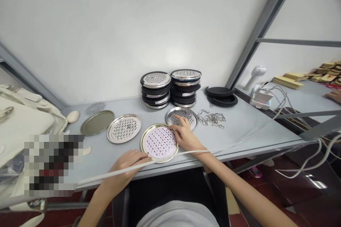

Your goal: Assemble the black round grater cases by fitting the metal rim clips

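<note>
Directly before me lies a round metal tray (142,144) with a gold-toned rim, and a pale perforated grater disc (160,142) sits inside it. My left hand (130,163) is at the tray's lower left edge, its fingers bent together on the rim. At the upper right rim, my right hand (183,134) pinches the edge, one finger stretching over a neighbouring silver grater tray (194,122). To the left are another silver tray with a grater disc (124,128), a plain olive-toned tray (97,123) and a loose perforated disc (95,108).
Two stacks of grater trays with black rings (156,90) stand against the wall. Black round rings (222,97) and a pile of metal clips (213,117) lie to the right. A white cable (231,145) crosses before my arms. Another person's hand (334,95) shows far right.
</note>
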{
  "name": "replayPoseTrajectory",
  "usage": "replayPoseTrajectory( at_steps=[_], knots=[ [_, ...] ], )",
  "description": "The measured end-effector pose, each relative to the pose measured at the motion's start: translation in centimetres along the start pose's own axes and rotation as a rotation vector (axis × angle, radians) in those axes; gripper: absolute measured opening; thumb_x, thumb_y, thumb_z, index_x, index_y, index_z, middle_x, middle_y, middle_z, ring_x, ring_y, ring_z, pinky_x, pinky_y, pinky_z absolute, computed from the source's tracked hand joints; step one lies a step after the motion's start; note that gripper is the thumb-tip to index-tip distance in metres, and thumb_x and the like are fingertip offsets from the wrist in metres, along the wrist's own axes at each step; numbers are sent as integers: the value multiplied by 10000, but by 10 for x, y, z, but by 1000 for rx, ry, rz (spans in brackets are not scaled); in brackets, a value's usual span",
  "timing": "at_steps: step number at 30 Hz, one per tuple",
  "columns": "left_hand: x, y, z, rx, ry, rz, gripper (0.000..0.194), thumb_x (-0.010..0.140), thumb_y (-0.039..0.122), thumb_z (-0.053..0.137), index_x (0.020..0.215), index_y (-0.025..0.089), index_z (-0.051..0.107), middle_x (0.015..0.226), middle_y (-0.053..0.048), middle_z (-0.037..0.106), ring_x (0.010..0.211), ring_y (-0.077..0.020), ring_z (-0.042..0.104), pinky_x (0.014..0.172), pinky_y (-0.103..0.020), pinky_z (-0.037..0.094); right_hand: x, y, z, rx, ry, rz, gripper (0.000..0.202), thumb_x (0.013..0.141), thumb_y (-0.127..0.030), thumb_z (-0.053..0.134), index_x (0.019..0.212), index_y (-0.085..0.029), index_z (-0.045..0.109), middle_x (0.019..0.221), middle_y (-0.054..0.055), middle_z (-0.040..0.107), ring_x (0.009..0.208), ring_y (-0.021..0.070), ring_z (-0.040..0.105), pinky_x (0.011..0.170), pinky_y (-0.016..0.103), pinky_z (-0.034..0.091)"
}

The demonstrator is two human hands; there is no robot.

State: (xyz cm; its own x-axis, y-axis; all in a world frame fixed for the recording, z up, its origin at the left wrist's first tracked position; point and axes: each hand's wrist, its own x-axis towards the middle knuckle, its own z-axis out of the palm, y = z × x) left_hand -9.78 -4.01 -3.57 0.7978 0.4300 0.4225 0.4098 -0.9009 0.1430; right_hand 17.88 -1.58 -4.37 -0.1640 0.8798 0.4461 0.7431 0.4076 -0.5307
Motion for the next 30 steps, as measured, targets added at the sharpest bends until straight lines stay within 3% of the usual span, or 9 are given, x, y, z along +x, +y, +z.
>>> replayPoseTrajectory(
  at_steps=[12, 21, 30],
  knots=[
    [2, 1, -4, -6, 31, 22, 329, 982, 108, 361, 1193, 191, 600, 1055, -79, 670, 927, -180, 619, 790, -300, 509, 3, -3, 1, 67, -36, -98, 320, 816, -9, 428, 930, -146, 694, 1396, 135, 435, 1309, 290, 301, 1058, 561, 331],
    [1, -1, -4, -52, 12, -13, 322, 978, 131, 366, 1192, 201, 596, 1032, -81, 670, 917, -184, 622, 790, -310, 521, -3, -2, 5, -29, 23, -102, 479, 799, 12, 425, 1168, -187, 656, 1404, 132, 413, 1284, 295, 304, 1047, 578, 335],
    [2, 4, -7, -19, -41, -116, 224, 953, 167, 437, 1097, 204, 604, 1004, -64, 657, 900, -186, 619, 802, -318, 499, -4, 3, 8, -33, -26, -153, 466, 752, 50, 437, 1016, -216, 713, 1416, 99, 433, 1290, 289, 309, 1025, 582, 342]
  ],
)
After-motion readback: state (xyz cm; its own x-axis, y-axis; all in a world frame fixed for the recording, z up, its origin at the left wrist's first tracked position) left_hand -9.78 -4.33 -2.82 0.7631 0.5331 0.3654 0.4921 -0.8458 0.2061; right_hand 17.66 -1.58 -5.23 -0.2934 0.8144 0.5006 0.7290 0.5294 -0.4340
